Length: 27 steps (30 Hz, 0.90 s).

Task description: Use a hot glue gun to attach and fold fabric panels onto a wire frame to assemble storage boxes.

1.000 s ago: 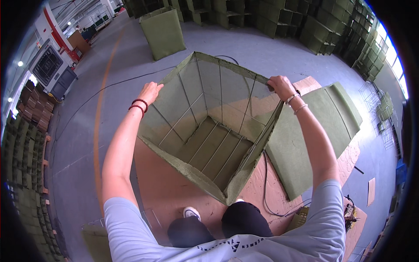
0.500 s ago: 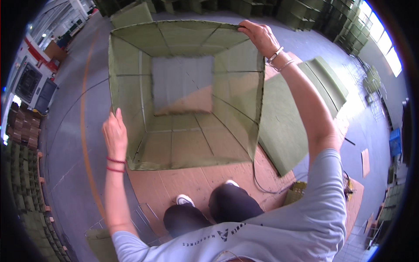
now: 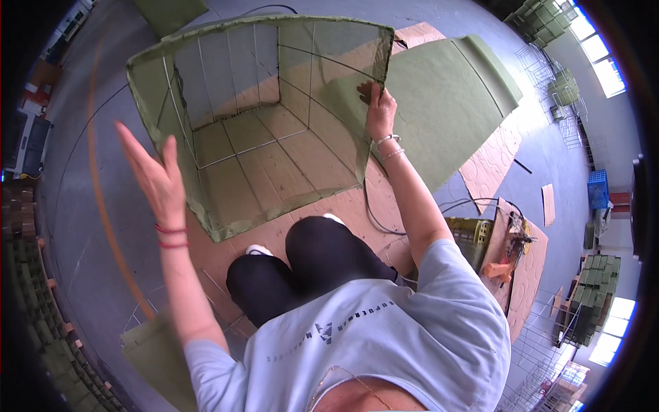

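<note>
a large open box of wire frame covered in olive-green fabric point(image 3: 261, 117) was seen tipped on its side on brown board sheets point(image 3: 322, 206) laid over the grey floor point(image 3: 82, 226), its open mouth turned toward the person, apparently so that the inside could be reached. a flat green fabric panel point(image 3: 446, 103) lay just beside it on the right, partly on the board. the box was steadied at its near right edge by the right hand point(image 3: 379, 113), fingers closed over the fabric rim, which likely kept the frame from tipping. the left hand point(image 3: 159, 180) was raised beside the left wall, fingers spread, touching nothing. a dark cable point(image 3: 374, 213) was noted trailing under the right forearm.
</note>
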Tool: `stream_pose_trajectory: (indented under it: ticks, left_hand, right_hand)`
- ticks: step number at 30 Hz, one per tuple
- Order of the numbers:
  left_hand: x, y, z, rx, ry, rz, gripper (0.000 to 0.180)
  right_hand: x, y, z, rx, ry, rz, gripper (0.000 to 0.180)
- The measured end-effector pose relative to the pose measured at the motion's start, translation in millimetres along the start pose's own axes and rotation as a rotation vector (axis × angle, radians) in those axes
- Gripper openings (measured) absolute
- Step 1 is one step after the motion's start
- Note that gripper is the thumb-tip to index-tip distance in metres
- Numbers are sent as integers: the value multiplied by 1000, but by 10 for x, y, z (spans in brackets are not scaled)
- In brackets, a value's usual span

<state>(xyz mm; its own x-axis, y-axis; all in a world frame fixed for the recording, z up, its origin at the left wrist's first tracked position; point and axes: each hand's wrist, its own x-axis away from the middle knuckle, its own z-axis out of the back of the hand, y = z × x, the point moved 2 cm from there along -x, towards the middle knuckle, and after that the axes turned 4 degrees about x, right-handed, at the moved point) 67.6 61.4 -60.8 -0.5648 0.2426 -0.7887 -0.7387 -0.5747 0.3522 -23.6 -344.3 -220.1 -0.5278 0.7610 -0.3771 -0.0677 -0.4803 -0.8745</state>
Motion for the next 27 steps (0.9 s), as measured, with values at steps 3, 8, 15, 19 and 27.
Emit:
stream_pose_trajectory:
  ticks: [3,8,15,19,27]
  left_hand:
    - [-684,215,124,-40,66,-168,69]
    - [-798,465,18,19,-165,-137,46]
    - [-731,447,-41,167,-64,30,29]
    - [-757,682,-166,369,-64,-31,25]
    - [-1085,478,-451,293,-175,39,24]
  right_hand:
    - [18,-91,-5,-9,-31,12,37]
    - [-366,-16,212,149,-205,11,41]
    - [584,673,555,399,-358,-5,33]
    - [702,830,478,549,-182,-19,31]
    - [757,824,1357,408,23,26,39]
